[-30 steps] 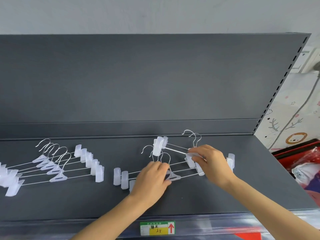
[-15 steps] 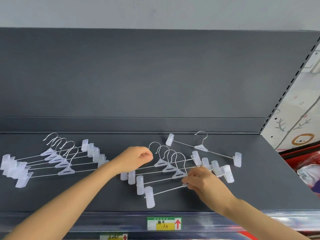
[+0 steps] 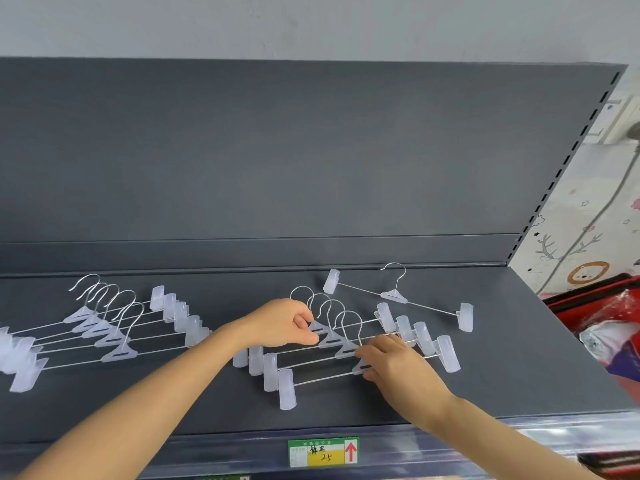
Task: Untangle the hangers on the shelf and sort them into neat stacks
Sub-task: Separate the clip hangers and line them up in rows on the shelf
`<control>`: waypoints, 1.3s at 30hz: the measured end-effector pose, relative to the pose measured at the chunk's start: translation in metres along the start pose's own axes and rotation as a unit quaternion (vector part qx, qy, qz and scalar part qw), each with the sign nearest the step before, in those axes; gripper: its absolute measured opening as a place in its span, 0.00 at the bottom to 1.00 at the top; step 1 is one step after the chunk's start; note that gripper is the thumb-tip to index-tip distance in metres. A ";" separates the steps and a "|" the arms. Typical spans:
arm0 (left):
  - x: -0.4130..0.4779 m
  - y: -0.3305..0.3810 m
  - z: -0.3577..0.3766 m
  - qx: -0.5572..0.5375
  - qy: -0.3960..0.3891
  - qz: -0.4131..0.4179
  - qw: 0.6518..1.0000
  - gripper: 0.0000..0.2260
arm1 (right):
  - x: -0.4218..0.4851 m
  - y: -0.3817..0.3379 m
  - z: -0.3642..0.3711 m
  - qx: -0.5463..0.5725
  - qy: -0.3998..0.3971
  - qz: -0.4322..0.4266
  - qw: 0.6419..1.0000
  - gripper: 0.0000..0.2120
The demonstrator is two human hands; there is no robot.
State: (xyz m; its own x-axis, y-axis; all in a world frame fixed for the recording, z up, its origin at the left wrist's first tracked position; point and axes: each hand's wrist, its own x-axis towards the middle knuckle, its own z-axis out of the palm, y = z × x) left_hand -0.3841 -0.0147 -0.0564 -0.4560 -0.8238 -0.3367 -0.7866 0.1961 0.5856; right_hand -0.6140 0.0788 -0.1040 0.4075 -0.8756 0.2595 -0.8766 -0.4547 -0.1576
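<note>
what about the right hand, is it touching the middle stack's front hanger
Touching: head view shows the right hand pinching the front hanger at its plastic centre.

Left stack: the clips at its 9 o'clock end run off the picture's left edge.
Middle stack: the left hand covers the 9 o'clock stretch of the rear bars. The right hand hides most of the front hanger's hub and the bars toward 3 o'clock.
Price label: the green band's print is too small to read.
Second label: at 6 o'clock, only a top sliver shows.
Red bag: at 3 o'clock, cut by the right edge, its contents blurred.
</note>
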 end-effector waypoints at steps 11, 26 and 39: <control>0.003 -0.006 0.005 -0.013 0.018 0.016 1.000 0.15 | 0.004 0.009 0.001 0.009 -0.028 -0.005 1.000 0.12; -0.005 -0.003 0.009 -0.012 0.037 0.007 0.999 0.15 | 0.085 0.110 -0.039 0.092 -0.114 0.259 0.955 0.12; -0.009 -0.010 0.013 -0.056 0.053 -0.012 0.997 0.14 | 0.090 0.121 -0.033 0.091 -0.033 0.261 0.961 0.08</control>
State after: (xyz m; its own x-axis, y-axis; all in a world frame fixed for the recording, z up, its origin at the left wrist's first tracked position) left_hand -0.3774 -0.0025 -0.0685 -0.3865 -0.8804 -0.2749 -0.7428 0.1205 0.6586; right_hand -0.6915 -0.0500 -0.0683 -0.0547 -0.9977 0.0405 -0.9090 0.0330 -0.4156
